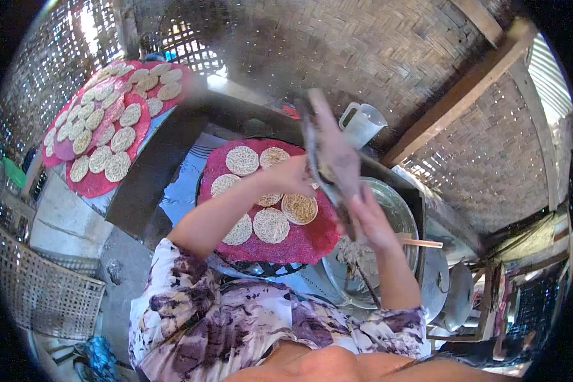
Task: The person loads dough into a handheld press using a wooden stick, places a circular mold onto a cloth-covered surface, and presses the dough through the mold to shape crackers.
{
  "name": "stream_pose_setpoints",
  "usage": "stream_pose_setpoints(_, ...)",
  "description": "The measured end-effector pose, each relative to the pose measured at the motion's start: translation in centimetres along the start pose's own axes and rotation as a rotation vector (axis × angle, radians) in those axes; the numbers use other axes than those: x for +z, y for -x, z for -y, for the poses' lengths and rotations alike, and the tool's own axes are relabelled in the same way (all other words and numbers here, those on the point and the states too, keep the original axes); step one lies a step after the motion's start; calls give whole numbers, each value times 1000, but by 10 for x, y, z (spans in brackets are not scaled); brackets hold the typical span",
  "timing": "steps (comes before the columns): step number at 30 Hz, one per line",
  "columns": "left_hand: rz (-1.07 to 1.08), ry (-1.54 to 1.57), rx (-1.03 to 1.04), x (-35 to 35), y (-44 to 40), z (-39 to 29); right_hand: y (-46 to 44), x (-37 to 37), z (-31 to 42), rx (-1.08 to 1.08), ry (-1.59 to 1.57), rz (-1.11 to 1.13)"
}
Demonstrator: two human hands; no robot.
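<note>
In the middle of the head view a long, two-part wooden hand press (pixel 337 162) stands tilted, smeared by motion. My left hand (pixel 294 175) is closed round its near-left side. Against its lower end my right hand (pixel 370 219) is closed too, its fingers partly blurred. Below the press lies a red cloth (pixel 318 245) on a round dark tray, bearing several lacy pale noodle discs (pixel 271 225). One disc has a smooth light rim (pixel 299 209) around its strands. Part of the cloth is hidden behind the press and my left forearm.
Right of the cloth sits a large basin (pixel 410 219) with pale dough (pixel 356 253) and a wooden-handled utensil (pixel 423 243). A clear pitcher (pixel 365 124) stands behind. At the far left, more noodle discs (pixel 118 165) cover pink and red cloths. Woven walls (pixel 388 51) enclose the space.
</note>
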State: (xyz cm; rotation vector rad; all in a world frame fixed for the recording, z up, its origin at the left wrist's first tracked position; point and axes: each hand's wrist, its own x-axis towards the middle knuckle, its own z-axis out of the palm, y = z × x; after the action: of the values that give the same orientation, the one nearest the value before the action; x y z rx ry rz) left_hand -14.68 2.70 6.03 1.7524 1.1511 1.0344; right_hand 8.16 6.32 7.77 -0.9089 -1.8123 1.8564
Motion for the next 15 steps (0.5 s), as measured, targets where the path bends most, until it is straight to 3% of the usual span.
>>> stream_pose_setpoints(3,-472,-150,-169,20,-2,46,-25,0,-21,-62,-43,193)
stream_pose_setpoints(4,-560,-143,-131,16,9,43,-36,-4,-33,-117,-76,274)
stream_pose_setpoints(7,-828,125,18,9,46,52,-59,-8,-63,-155,623,-119)
stream_pose_setpoints(9,-749,30,-115,-2,79,117,-62,-10,-78,-118,872,-221)
stream_pose_setpoints(13,-794,223,-241,-17,128,84,-66,-11,-88,-20,1078,-237)
stream_pose_setpoints(15,-892,287,-168,-16,141,83,-67,-8,-86,27,1094,-232)
